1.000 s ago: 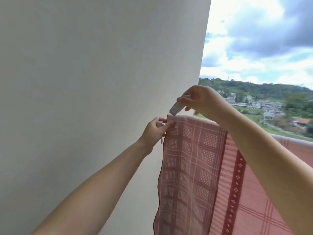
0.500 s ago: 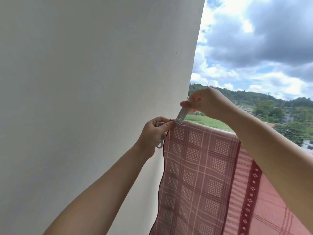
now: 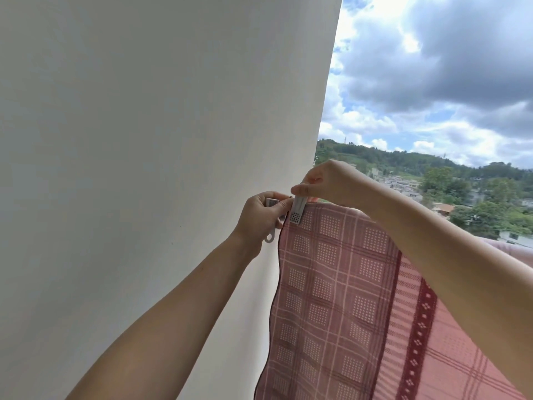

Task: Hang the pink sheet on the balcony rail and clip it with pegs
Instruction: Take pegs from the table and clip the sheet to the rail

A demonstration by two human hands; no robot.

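Observation:
The pink checked sheet [image 3: 340, 284] hangs over the balcony rail, which the cloth hides here; a covered stretch of the rail [image 3: 516, 249] shows at the far right. My right hand [image 3: 326, 180] pinches a white peg [image 3: 297, 210] from above, and the peg stands upright over the sheet's top left corner. My left hand [image 3: 261, 216] grips that corner's edge and also holds a spare white peg [image 3: 271, 235], whose looped end sticks out below the palm.
A plain white wall [image 3: 158, 168] fills the left side, close beside the sheet's edge. Beyond the rail lie open sky, green hills and distant houses [image 3: 403, 183].
My right hand has swung the peg from a slant above the corner down to upright on the sheet's top edge. My left hand has kept its hold on the corner.

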